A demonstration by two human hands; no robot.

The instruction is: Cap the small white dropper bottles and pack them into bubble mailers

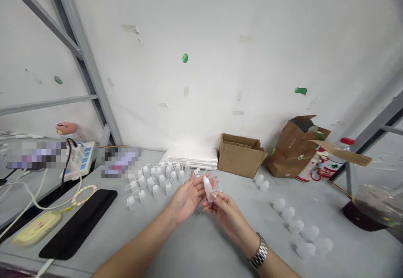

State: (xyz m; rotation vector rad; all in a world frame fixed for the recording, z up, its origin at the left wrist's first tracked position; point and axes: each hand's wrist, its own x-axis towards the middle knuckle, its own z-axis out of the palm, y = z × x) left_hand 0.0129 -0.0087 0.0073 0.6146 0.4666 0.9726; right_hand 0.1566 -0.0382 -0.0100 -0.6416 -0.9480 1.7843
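Observation:
My right hand (225, 211), with a metal-band watch on the wrist, pinches a small translucent white plastic bottle (208, 189) between thumb and fingers. The bottle is tilted, and a thin white loop shows at its top. My left hand (188, 198) is beside it, palm turned up and fingers spread behind the bottle. Whether those fingers touch it is hard to see. Left of my hands stands a group of small white bottles (155, 192) with caps and thin loops. On the right, several translucent white rounded pieces (296, 226) lie in a slanting line.
Behind my hands are a stack of white sheets (192, 157) and an open cardboard box (241, 156). A brown paper bag (291, 150) and a dark-filled plastic container (365, 215) stand right. Leftward lie a black pad (78, 223), a yellow case (37, 228) and a power strip (82, 159) with cables.

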